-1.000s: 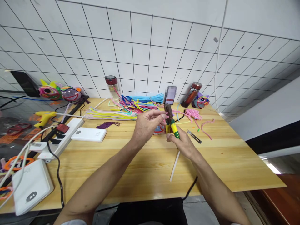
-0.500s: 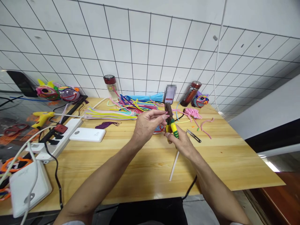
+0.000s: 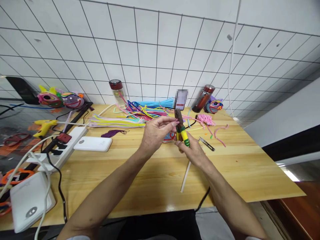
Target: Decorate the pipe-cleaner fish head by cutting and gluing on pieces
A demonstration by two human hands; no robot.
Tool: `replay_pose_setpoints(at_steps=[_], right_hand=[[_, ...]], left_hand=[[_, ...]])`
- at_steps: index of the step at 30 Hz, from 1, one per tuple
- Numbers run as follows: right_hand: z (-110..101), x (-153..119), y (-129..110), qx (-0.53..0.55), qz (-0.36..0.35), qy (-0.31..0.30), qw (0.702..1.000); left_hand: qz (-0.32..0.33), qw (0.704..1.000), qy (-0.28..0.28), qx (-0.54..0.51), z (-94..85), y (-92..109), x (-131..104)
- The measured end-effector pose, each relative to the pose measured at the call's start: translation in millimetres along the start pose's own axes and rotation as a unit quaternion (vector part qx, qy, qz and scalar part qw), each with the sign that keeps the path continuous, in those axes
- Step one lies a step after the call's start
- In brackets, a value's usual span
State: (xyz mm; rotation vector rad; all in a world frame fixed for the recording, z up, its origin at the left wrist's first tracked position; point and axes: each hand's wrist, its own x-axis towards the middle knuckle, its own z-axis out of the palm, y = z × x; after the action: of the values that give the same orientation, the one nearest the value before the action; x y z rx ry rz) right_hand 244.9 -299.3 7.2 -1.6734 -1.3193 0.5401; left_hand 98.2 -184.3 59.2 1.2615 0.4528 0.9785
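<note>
My right hand (image 3: 193, 151) is wrapped round the handles of pliers (image 3: 185, 136) with yellow and green grips and dark, rusty jaws pointing up and away. Close to those jaws, my left hand (image 3: 154, 134) pinches a short pink piece of pipe cleaner (image 3: 176, 122) between thumb and fingers. The fingertips hide most of that piece. Behind and below the hands, a round clear-blue item with red trim (image 3: 169, 137) is partly covered. A white stick (image 3: 185, 178) lies on the table below my right hand. Thread snips (image 3: 207, 144) rest to its right.
Bundles of coloured pipe cleaners (image 3: 117, 121) lie across the back, near a glass bottle (image 3: 117, 92), a phone (image 3: 180, 101) and a red flask (image 3: 203, 99). Pink pipe cleaners (image 3: 205, 120) are at right. At left are a power strip (image 3: 71, 146), power bank (image 3: 93, 144) and yellow glue gun (image 3: 45, 128).
Both hands and the pliers have shifted very slightly to the left, still close together. The pinch on the pink piece and the grip on the pliers look the same.
</note>
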Motion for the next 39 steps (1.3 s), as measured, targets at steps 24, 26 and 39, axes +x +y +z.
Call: replay_pose_setpoints(at_steps=[24,26,39], right_hand=[[2.2,-0.6,-0.7,0.003,-0.015,0.014,1.000],[3.0,-0.8,0.5,0.002,-0.017,0.016,1.000],[7.1,-0.5,0.0,-0.013,-0.009,0.035,0.999]], left_hand=[[0.016,1.000,0.020,0.008,0.4,-6.0,1.0],[0.009,1.000,0.017,0.002,0.5,-5.5,0.9],[-0.010,1.000,0.010,-0.001,0.8,-4.1,0.4]])
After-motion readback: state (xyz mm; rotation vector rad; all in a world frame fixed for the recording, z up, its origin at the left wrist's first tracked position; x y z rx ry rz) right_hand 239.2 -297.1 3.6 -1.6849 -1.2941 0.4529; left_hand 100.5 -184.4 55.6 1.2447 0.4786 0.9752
